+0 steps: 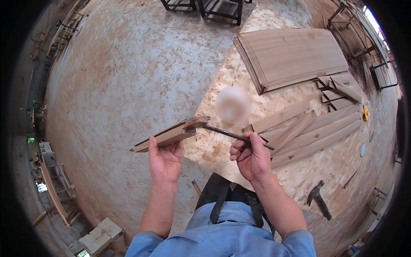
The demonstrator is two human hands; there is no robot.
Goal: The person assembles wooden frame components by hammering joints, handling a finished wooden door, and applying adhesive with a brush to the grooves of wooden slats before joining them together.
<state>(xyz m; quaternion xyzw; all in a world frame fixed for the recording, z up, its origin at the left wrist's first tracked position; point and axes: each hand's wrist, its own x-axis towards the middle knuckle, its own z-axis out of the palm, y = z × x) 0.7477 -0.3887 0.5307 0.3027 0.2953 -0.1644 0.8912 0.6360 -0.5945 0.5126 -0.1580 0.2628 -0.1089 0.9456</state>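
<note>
My left hand (165, 160) grips a short grooved wooden rail (165, 137), held up at a slant with its shaped end toward the right. That end looks dark and wet around its edges. Between the fingers of my right hand (252, 156) is a thin dark stick (227, 133), perhaps a brush. Its far tip meets the rail's shaped end; the exact tip is hard to make out. Just beyond, a round whitish tub (232, 105) stands on the plywood-topped worktable (209, 150), its contents blurred.
A large wooden panel (295, 55) lies at the table's far right. Several boards (317, 137) and small frame pieces (340, 92) lie nearer. A claw hammer (319, 199) and a yellow tape measure (365, 115) rest at the right. Black stands (220, 10) are at the back.
</note>
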